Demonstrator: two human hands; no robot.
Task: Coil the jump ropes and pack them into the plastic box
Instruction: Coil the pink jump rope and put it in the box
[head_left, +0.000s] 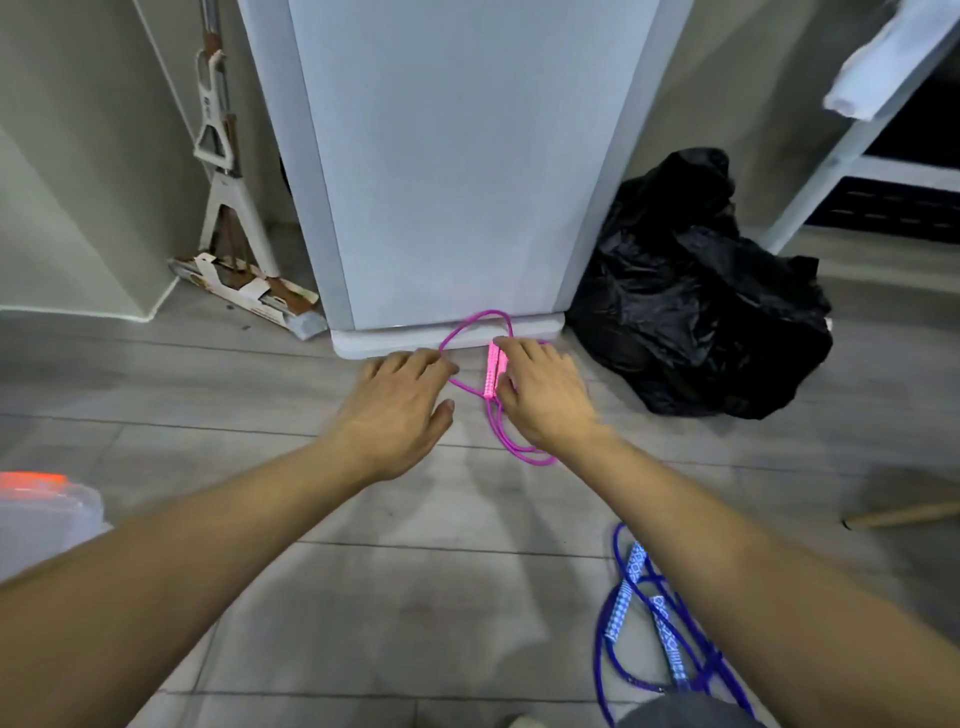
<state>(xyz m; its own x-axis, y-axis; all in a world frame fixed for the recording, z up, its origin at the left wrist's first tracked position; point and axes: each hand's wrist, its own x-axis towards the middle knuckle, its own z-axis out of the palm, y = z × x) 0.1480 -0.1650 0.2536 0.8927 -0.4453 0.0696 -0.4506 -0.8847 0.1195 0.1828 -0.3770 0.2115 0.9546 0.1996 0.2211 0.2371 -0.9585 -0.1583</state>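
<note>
1. My right hand (543, 392) covers part of the pink rope (470, 327); whether I'm gripping it, can't tell.
2. Plastic box (49, 512) cut off at left edge.
3. Blue rope (618, 571) runs off the bottom.

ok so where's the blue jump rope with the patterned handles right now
In the head view, the blue jump rope with blue-and-white patterned handles lies loose on the grey tiled floor at lower right, under the right forearm.

I have one view only, from the head camera, looking forward and down. It sits close above the grey tiled floor (260, 597), facing a tall pale grey cabinet (452, 171).
</note>
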